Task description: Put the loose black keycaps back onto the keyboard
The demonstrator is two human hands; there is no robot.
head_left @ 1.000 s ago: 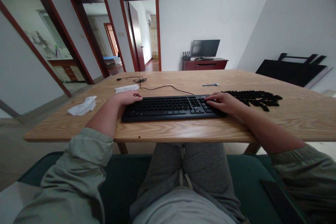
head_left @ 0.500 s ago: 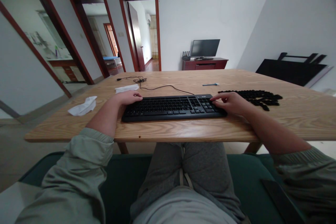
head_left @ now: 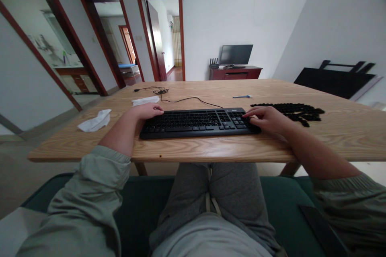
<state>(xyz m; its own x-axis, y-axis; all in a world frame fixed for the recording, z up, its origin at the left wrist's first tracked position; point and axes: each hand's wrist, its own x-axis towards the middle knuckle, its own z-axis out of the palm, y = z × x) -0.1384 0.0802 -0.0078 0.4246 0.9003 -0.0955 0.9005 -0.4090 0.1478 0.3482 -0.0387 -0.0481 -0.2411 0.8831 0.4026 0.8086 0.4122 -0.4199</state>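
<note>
A black keyboard (head_left: 196, 123) lies on the wooden table (head_left: 211, 148) in front of me, its cable (head_left: 187, 99) running off to the far left. My left hand (head_left: 147, 110) rests on the keyboard's left end, fingers curled over its top corner. My right hand (head_left: 267, 119) sits on the number pad at the right end, its fingers bent and pressed together at the keys. What they pinch, if anything, is hidden. A heap of loose black keycaps (head_left: 292, 111) lies just right of that hand.
Two crumpled white tissues (head_left: 95, 121) (head_left: 145, 100) lie at the table's left. A small blue tool (head_left: 241, 96) lies behind the keyboard. A dark phone (head_left: 322, 231) rests on the green seat by my right leg. Beyond the table are doorways and a TV stand (head_left: 235, 73).
My right hand has slid to the right along the number pad, toward the keyboard's end. My left hand and the keyboard have stayed put.
</note>
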